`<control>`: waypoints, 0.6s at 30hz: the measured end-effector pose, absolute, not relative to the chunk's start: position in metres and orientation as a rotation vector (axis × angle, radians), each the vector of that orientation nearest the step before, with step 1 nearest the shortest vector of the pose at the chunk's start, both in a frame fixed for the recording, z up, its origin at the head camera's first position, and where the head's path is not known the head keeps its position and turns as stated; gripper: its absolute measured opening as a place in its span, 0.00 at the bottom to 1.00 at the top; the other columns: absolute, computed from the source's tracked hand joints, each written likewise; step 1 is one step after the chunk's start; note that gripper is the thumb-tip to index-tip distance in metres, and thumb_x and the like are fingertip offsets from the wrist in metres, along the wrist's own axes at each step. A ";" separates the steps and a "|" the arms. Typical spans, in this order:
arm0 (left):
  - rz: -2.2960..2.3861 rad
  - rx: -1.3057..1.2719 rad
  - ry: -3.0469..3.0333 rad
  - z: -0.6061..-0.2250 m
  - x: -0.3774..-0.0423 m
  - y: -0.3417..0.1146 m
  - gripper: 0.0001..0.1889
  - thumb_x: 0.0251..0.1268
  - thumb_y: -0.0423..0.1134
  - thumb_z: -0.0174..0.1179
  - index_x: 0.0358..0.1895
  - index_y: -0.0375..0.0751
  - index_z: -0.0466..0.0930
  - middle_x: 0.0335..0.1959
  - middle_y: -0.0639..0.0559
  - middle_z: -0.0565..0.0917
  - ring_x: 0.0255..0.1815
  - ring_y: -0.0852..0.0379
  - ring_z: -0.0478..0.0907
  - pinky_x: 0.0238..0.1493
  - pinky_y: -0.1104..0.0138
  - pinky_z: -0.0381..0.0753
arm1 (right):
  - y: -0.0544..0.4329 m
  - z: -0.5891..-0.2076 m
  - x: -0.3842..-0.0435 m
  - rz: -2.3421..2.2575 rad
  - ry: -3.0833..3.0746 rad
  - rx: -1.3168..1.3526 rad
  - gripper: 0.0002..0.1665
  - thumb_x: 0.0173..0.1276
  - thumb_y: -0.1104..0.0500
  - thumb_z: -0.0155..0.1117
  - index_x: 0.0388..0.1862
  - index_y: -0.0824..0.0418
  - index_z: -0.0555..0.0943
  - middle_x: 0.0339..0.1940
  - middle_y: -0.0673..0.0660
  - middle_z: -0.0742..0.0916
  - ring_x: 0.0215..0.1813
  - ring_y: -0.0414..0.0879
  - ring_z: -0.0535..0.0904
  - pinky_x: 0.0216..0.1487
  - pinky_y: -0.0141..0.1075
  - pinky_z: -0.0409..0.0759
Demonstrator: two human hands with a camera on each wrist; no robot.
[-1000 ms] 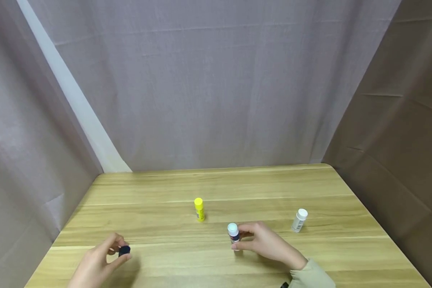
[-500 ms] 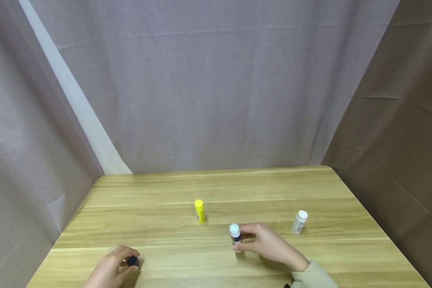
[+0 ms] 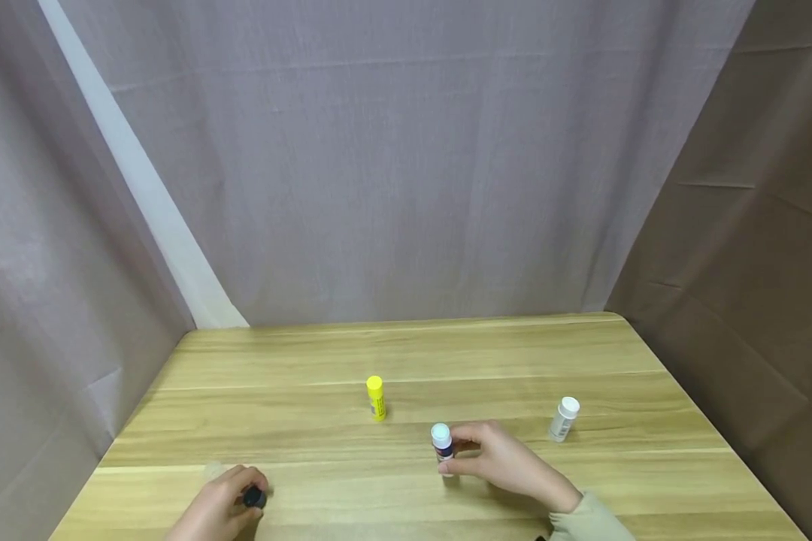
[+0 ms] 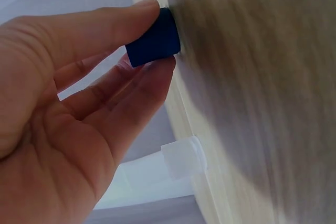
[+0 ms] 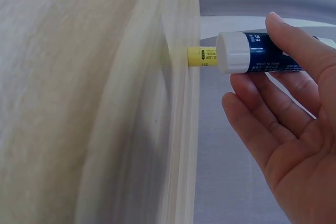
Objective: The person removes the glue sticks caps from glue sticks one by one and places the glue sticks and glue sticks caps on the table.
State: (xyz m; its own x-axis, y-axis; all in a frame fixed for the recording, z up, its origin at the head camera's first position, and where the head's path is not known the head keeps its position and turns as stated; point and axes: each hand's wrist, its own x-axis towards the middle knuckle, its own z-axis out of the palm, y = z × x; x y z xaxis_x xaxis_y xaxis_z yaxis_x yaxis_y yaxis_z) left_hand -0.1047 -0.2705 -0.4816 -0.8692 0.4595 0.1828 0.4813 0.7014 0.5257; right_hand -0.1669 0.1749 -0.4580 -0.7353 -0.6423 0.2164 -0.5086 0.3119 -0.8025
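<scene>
My left hand (image 3: 218, 505) pinches a dark blue cap (image 4: 155, 39) between thumb and fingers at the left front of the table. The cap's edge is right at the tabletop in the left wrist view. Just beyond that hand, a small translucent cap (image 4: 184, 158) stands on the wood. In my right hand (image 3: 497, 460) is an uncapped glue stick (image 3: 442, 443), held upright by thumb and fingertips, its pale top facing up. Its dark blue label and white base (image 5: 234, 52) show in the right wrist view, the base close over the table.
A yellow glue stick (image 3: 376, 398) stands upright near the table's middle. Farther right, beyond my right hand, stands a white glue stick (image 3: 565, 419). Grey curtains (image 3: 406, 165) hang behind the wooden table (image 3: 406, 346) and at its sides.
My left hand has moved right and toward the front edge, lowering the dark blue cap to the tabletop. The translucent cap behind it has come into view. My right hand stays nearly still.
</scene>
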 end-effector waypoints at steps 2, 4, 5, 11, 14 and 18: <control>-0.894 -0.785 -2.883 -0.481 -0.105 -0.271 0.18 0.48 0.26 0.74 0.40 0.43 0.78 0.38 0.57 0.79 0.38 0.66 0.77 0.34 0.70 0.83 | 0.175 -0.458 -0.167 -1.398 2.429 -1.067 0.14 0.68 0.51 0.71 0.45 0.59 0.86 0.41 0.48 0.89 0.47 0.39 0.85 0.52 0.39 0.85; -0.897 -0.783 -2.909 -0.480 -0.106 -0.272 0.18 0.49 0.25 0.74 0.41 0.42 0.78 0.38 0.55 0.80 0.37 0.64 0.78 0.34 0.69 0.83 | 0.175 -0.457 -0.167 -1.393 2.439 -1.062 0.15 0.68 0.50 0.70 0.45 0.58 0.86 0.41 0.46 0.89 0.47 0.39 0.85 0.52 0.39 0.84; -0.895 -0.780 -2.922 -0.480 -0.106 -0.273 0.18 0.49 0.25 0.74 0.41 0.42 0.78 0.38 0.54 0.80 0.37 0.63 0.79 0.35 0.69 0.83 | 0.175 -0.457 -0.167 -1.394 2.442 -1.058 0.15 0.68 0.49 0.70 0.45 0.58 0.86 0.41 0.46 0.89 0.47 0.39 0.85 0.53 0.39 0.84; -0.823 -0.740 -2.962 -0.479 -0.108 -0.271 0.18 0.48 0.27 0.74 0.41 0.43 0.79 0.39 0.53 0.82 0.38 0.55 0.82 0.36 0.65 0.84 | 0.181 -0.452 -0.167 -1.397 2.479 -1.057 0.14 0.68 0.48 0.70 0.44 0.57 0.85 0.40 0.46 0.89 0.47 0.40 0.84 0.54 0.42 0.84; -0.782 -0.716 -2.977 -0.479 -0.109 -0.270 0.18 0.47 0.29 0.76 0.41 0.43 0.79 0.40 0.54 0.82 0.39 0.53 0.83 0.38 0.64 0.84 | 0.188 -0.450 -0.167 -1.392 2.503 -1.048 0.13 0.69 0.48 0.69 0.43 0.56 0.85 0.40 0.46 0.89 0.48 0.40 0.84 0.54 0.43 0.84; -0.760 -0.729 -2.959 -0.481 -0.111 -0.270 0.19 0.45 0.30 0.77 0.40 0.44 0.79 0.39 0.55 0.82 0.38 0.56 0.82 0.37 0.64 0.83 | 0.200 -0.450 -0.167 -1.368 2.567 -1.003 0.14 0.69 0.47 0.69 0.43 0.55 0.86 0.41 0.46 0.89 0.49 0.40 0.84 0.54 0.41 0.83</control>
State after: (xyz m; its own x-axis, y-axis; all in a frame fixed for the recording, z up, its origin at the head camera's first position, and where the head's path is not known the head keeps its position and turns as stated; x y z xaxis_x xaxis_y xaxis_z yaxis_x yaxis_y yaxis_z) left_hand -0.1106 -0.2704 -0.4811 -0.8924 0.4369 0.1129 0.4373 0.7752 0.4559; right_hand -0.1666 0.2004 -0.4505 -0.7856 -0.5721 0.2356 -0.5147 0.3929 -0.7621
